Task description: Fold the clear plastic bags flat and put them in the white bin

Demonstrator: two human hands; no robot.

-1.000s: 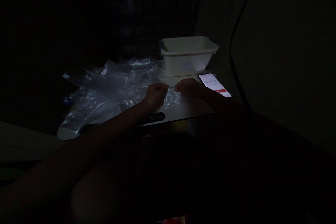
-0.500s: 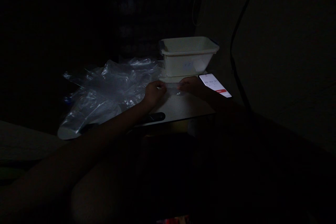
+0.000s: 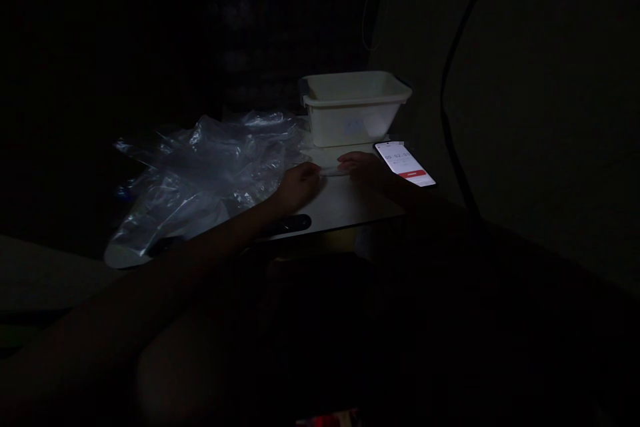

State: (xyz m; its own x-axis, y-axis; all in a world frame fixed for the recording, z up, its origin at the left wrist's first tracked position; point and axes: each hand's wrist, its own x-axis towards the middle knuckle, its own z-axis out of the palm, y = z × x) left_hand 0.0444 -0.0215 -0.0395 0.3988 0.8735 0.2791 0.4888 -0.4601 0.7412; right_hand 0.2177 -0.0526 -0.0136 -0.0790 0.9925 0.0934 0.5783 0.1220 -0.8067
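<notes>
In dim light, my left hand [image 3: 299, 187] and my right hand [image 3: 364, 165] pinch the two ends of a small strip of clear plastic [image 3: 334, 171] over the white table [image 3: 345, 203]. The strip looks narrow, as if folded. A large crumpled heap of clear plastic bags [image 3: 210, 167] lies left of my left hand. To the right of my right hand rests a lit phone [image 3: 407, 163] showing a timer and a red button.
Behind my hands stands a white plastic tub [image 3: 355, 110] with dark handles. A dark, elongated object [image 3: 297, 222] lies at the table's front edge, by my left forearm. A black cable [image 3: 445, 93] hangs along the right wall.
The plastic between my hands has gone from a wider, flatter piece to a narrower strip. Both hands have shifted slightly, and the whole view has moved a little.
</notes>
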